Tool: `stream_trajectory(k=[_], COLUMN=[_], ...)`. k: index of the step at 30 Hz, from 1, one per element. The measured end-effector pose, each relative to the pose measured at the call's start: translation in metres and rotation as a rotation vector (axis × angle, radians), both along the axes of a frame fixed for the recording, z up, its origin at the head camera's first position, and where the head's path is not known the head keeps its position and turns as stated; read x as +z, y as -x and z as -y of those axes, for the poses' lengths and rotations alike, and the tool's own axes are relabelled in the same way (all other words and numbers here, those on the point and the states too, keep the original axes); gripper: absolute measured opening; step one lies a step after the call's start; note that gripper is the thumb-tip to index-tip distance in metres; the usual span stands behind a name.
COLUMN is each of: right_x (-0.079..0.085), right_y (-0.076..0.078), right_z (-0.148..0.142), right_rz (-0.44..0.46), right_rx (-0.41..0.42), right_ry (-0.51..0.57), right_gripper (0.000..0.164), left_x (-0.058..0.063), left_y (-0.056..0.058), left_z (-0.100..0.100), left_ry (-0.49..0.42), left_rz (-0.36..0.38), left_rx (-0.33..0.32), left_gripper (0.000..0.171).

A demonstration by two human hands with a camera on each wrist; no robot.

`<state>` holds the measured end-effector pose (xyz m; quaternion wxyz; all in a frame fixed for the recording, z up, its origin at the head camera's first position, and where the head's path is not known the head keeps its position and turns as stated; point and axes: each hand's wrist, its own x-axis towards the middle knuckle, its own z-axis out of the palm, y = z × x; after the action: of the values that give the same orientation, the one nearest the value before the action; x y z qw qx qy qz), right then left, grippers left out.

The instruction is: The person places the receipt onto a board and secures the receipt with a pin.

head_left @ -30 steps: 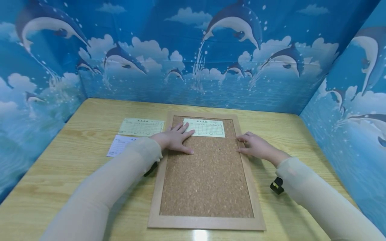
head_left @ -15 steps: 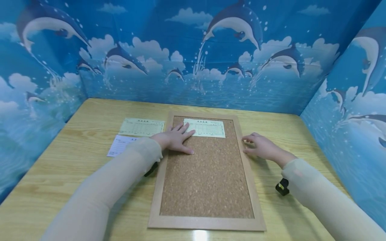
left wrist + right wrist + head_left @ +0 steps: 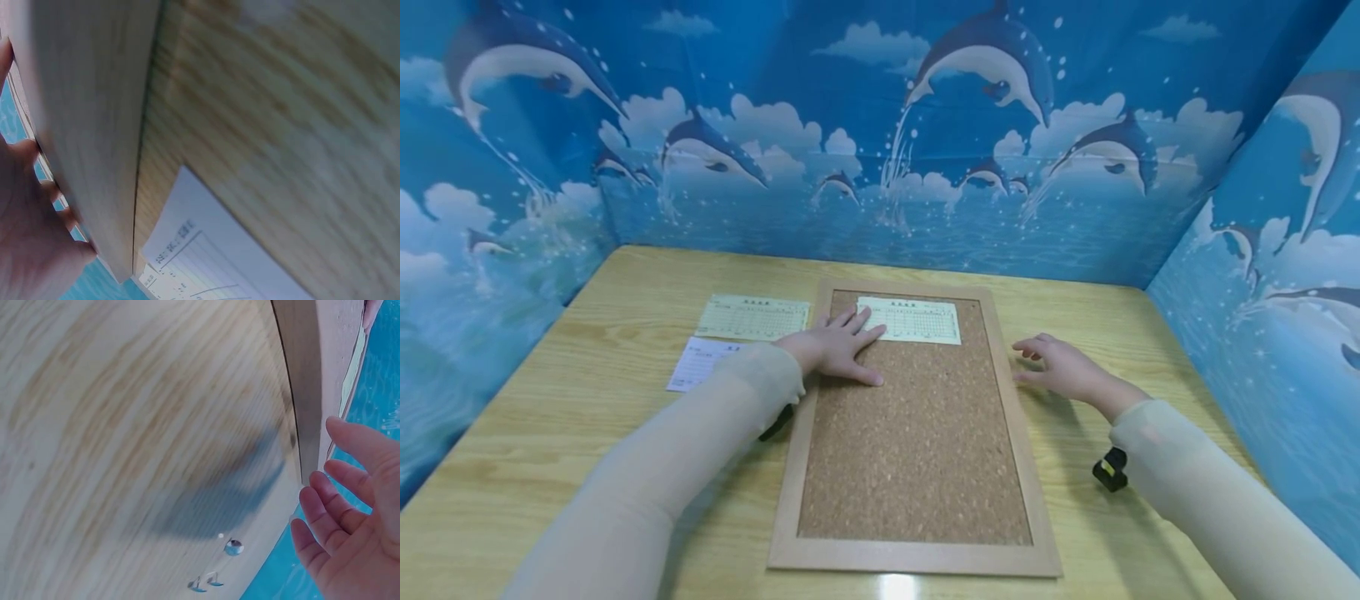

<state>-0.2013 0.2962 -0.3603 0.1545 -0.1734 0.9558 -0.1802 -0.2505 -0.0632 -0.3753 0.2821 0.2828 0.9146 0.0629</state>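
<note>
My left hand [image 3: 837, 346] lies with spread fingers on the wood-framed cork board [image 3: 917, 450], its fingertips at the left edge of a green printed slip [image 3: 917, 321] near the board's top. Just right of the frame, my right hand [image 3: 1056, 367] hovers with loosely bent fingers and nothing in them. Below that hand, the right wrist view shows silver thumbtacks on the table, one thumbtack [image 3: 234, 547] apart from two others. The head view does not show these tacks, which the right hand hides.
Left of the board, a second green slip [image 3: 756, 317] and a white slip [image 3: 700, 362] lie on the wooden table [image 3: 587, 367]. My left sleeve partly covers the white one. A blue dolphin-print curtain [image 3: 880, 167] rises behind the table and along both sides.
My right hand has drawn back to the right, off the board's right frame edge. The left hand, the board and the slips have stayed in place.
</note>
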Motion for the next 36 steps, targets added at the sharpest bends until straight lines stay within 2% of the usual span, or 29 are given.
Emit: stream_trajectory(k=[9,19,26,36], right_x=[0.001,0.002,-0.004,-0.004], right_y=[0.000,-0.001,-0.003,-0.005], right_z=[-0.012,-0.021,-0.029,-0.039], right_rz=[-0.021,-0.043,-0.046,-0.068], right_rx=[-0.032,-0.050,-0.059,-0.082], right_ry=[0.023,0.036,0.067,0.089], right_gripper=[0.053,0.052,0.052,0.051], left_x=[-0.001,0.003,-0.005,-0.002], left_y=[0.002,0.000,-0.001,-0.002], left_z=[-0.001,0.000,0.000,0.000], left_ry=[0.026,0.007,0.005,0.002], left_rz=[-0.001,-0.002,-0.007,-0.012], left_rx=[0.009,0.017,0.000,0.013], left_gripper=[0.095,0.094,0.095,0.095])
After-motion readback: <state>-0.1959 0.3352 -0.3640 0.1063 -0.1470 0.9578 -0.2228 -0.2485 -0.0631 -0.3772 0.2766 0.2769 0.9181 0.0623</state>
